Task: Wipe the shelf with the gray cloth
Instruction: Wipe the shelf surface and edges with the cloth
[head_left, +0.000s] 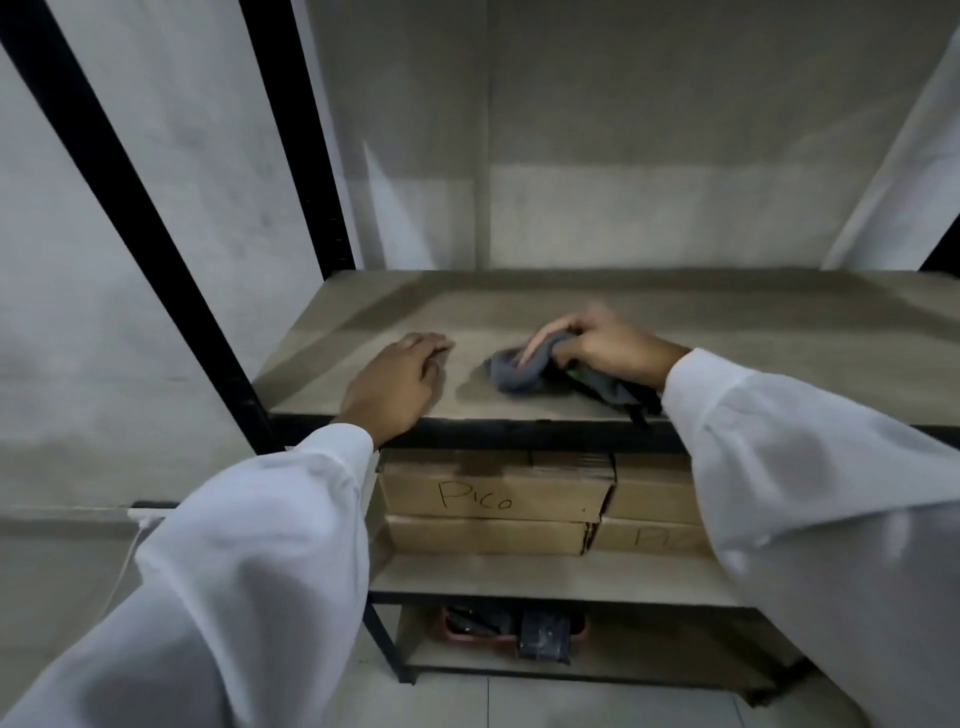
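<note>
Here we have our right hand (605, 345) clenched around the gray cloth (524, 366), fingers curled over its bunched top so that the fabric stays gathered under the palm and can, we judge, be pushed across the board without unfolding. The cloth sits on the top shelf (727, 322), near its front edge and a little right of centre, one end spilling out to the left of the fingers and a darker tail trailing toward the wrist; the blur there makes its exact outline hard to tell. Our left hand (397, 384) grasps nothing: it lies palm down and loose on the same board, just beside the cloth yet apart from it, its heel at the front lip, most likely to steady us while the other arm works. Both white sleeves (270, 545) reach in from below. Under the board, cardboard boxes (493, 499) are stacked on the next level, clear of the wiping.
</note>
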